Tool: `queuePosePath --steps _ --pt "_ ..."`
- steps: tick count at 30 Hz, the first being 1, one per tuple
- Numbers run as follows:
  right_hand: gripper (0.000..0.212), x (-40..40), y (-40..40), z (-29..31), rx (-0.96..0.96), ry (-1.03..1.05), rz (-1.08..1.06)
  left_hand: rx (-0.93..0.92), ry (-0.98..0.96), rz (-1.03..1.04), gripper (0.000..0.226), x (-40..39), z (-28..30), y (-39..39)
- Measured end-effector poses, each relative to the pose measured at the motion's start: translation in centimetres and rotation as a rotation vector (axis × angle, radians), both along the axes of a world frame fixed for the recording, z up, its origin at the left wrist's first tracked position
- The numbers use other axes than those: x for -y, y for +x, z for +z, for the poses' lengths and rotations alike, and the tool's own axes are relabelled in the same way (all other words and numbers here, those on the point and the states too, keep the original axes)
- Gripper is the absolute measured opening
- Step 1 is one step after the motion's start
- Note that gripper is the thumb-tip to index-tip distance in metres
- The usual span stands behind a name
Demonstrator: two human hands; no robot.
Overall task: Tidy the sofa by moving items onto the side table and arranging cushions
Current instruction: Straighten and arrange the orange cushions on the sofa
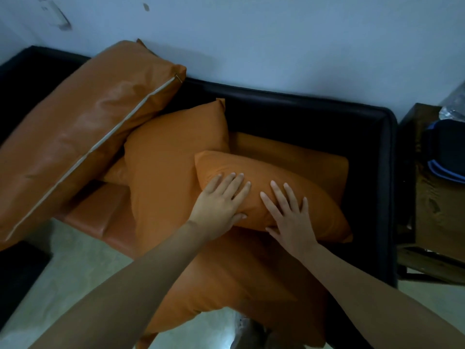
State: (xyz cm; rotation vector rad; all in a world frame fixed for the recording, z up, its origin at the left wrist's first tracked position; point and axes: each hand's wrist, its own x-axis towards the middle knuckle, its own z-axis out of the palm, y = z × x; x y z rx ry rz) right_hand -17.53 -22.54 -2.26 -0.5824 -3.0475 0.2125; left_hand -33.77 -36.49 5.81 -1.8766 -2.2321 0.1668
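Note:
A small orange cushion [322,207] lies on top of a pile of orange cushions on the black-framed sofa [327,117]. My left hand [221,200] lies flat on its left part, fingers spread, thumb under the near edge. My right hand [289,210] presses flat on its middle, thumb at the near edge. A second orange cushion [171,157] leans behind and to the left. A large orange cushion [239,278] lies under both, reaching toward me. A big leather back cushion [83,129] with a pale zip strip leans askew at the left.
A wooden side table [437,217] stands right of the sofa arm, holding a dark blue-edged object [445,154] and crinkled clear plastic [453,107]. A pale wall rises behind the sofa. Light floor [50,293] shows at the lower left.

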Motion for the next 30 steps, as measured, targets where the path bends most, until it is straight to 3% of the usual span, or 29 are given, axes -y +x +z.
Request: queuePosePath --steps 3,7,10,14,20,25,30 --pt "0.119 -1.1 -0.5 -0.1 -0.008 0.004 0.039 -0.142 -0.069 -0.051 0.065 -0.3 -0.5 2.0" --pt "0.12 -3.0 -0.8 0.3 0.016 0.003 0.068 -0.262 -0.229 0.126 0.084 -2.6 -0.4 3.3" --pt "0.119 -4.1 -1.0 0.5 -0.005 -0.04 0.065 -0.31 -0.279 0.2 0.083 -4.2 -0.6 3.8" --pt "0.124 -5.0 0.0 -0.6 0.022 -0.132 -0.043 -0.292 -0.307 0.183 0.081 -4.7 -0.5 3.0" --pt "0.129 -7.7 1.1 -2.7 0.121 -0.105 -0.02 -0.231 -0.322 0.229 0.106 -4.7 -1.1 3.0" --pt "0.12 -8.1 1.0 -3.1 0.082 -0.061 0.028 -0.208 -0.22 0.242 0.095 -5.1 -2.1 3.1" --pt "0.117 -8.4 1.7 -2.8 0.049 -0.056 0.082 -0.179 0.017 0.185 0.064 -4.2 -3.0 3.0"
